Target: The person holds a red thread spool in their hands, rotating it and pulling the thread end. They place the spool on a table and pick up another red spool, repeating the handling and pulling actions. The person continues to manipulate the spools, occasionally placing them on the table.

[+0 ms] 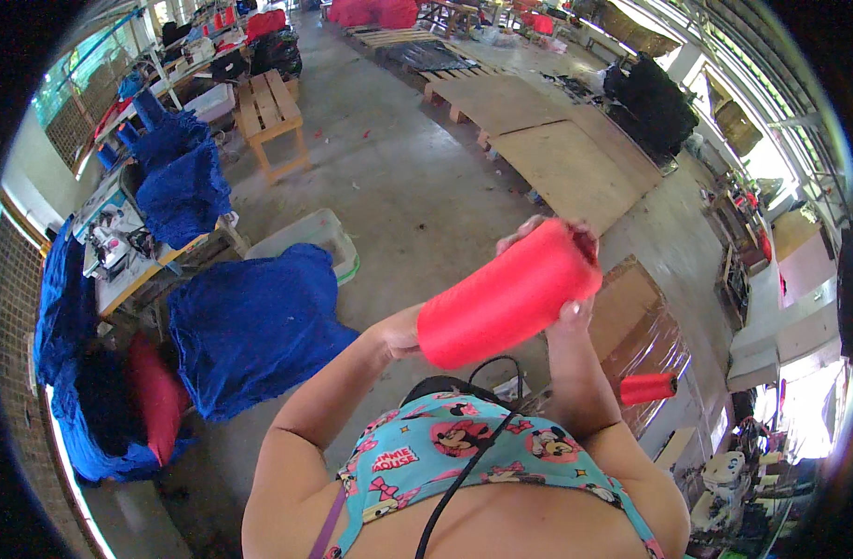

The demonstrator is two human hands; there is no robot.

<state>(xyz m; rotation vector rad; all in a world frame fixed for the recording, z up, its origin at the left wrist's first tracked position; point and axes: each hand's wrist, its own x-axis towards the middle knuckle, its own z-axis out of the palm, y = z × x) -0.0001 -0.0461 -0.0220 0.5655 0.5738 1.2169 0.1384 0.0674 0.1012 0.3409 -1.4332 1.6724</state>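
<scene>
A big red cone of thread is held aloft in front of my chest, tilted with its hollow core end up to the right. My left hand grips its lower left end, most of the fingers hidden behind the thread. Around the upper right end wraps my right hand, with its thumb on the near side and fingertips showing over the top. A smaller red thread spool lies to the right, by a brown sheet wrapped in plastic.
Blue fabric is heaped at left, beside a sewing machine on a table. Behind it sit a pale plastic bin and a wooden bench. Low board-topped pallets stand ahead right. A black cable hangs down my front.
</scene>
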